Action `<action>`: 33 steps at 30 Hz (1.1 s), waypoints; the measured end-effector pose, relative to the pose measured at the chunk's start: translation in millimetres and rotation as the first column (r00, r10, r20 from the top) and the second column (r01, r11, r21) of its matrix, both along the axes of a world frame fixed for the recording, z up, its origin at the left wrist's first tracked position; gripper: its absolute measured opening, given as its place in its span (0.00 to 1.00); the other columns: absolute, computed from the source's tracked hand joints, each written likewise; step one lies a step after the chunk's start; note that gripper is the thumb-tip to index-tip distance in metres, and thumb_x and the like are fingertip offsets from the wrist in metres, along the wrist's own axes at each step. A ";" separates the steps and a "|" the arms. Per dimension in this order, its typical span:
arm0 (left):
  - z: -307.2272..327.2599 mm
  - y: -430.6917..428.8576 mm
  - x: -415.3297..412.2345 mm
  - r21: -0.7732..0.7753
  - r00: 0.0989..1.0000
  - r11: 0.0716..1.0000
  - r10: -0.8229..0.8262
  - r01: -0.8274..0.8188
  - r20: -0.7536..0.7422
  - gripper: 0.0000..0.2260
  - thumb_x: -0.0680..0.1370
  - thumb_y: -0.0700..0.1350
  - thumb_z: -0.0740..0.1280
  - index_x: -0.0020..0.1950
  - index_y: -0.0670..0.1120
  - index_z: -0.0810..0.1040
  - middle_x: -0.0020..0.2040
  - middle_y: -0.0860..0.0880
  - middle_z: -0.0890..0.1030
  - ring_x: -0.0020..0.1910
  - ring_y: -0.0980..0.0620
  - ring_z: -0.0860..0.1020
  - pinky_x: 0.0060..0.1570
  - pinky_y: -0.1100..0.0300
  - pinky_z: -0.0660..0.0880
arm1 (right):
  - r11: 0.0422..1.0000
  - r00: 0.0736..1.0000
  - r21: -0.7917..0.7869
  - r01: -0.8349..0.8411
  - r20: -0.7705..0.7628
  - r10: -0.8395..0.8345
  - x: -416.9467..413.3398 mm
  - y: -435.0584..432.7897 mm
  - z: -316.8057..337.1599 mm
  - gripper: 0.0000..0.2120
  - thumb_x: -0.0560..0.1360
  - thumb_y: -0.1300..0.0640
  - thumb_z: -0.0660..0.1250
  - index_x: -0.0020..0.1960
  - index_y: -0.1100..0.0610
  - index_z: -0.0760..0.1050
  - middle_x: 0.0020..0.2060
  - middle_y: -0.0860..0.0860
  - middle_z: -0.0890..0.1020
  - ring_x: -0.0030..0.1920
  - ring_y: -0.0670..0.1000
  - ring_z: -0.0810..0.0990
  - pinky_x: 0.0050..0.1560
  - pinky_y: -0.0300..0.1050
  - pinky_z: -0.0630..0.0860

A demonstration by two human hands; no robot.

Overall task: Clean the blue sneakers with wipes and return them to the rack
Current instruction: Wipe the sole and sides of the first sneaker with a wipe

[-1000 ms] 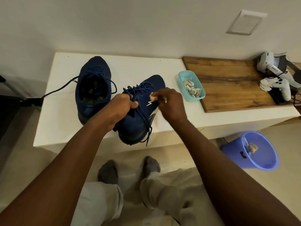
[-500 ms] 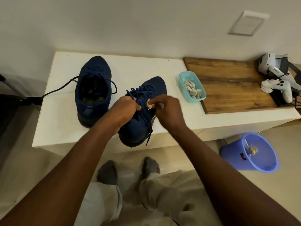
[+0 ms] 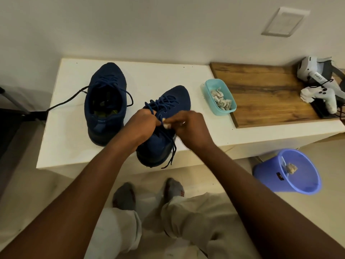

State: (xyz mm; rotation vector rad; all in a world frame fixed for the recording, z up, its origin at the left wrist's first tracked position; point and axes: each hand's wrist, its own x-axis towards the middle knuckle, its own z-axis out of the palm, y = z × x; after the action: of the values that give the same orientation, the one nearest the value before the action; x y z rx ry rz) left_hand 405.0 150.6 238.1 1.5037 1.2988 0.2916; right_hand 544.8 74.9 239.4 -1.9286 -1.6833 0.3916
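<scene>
Two dark blue sneakers are on a white bench (image 3: 63, 143). The left sneaker (image 3: 105, 101) stands alone, its opening facing me. The right sneaker (image 3: 168, 103) lies at the front edge, heel over the edge, laces dangling. My left hand (image 3: 141, 124) grips this sneaker at its collar by the laces. My right hand (image 3: 190, 126) pinches a small whitish wipe (image 3: 166, 125) against the sneaker's side, right beside my left hand. A teal tub (image 3: 207, 90) holding several crumpled wipes sits just right of the sneaker.
A wooden board (image 3: 261, 94) lies on the bench's right part, with a white headset (image 3: 313, 71) and controller (image 3: 321, 96) at its far end. A blue bin (image 3: 291, 174) with a used wipe inside stands on the floor to the right. My socked feet are below the bench.
My right hand with the wipe has slid left and down along the sneaker's side, closing up to my left hand. The left hand keeps its hold; the sneaker has barely shifted.
</scene>
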 end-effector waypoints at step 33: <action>9.3 -8.4 -11.0 -0.081 0.989 0.997 0.021 -0.009 0.148 0.10 0.73 0.37 0.66 0.53 0.41 0.82 0.52 0.38 0.84 0.53 0.40 0.82 0.61 0.41 0.77 | 0.993 0.992 0.110 -0.039 -0.118 0.052 -9.7 7.4 2.3 0.10 0.76 0.63 0.68 0.52 0.54 0.85 0.45 0.46 0.85 0.43 0.40 0.80 0.47 0.31 0.76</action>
State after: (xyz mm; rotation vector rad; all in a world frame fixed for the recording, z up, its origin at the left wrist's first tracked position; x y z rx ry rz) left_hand 394.0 142.2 247.4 1.3783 1.1906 0.3507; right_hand 535.2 82.3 241.7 -1.7569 -1.6381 0.4179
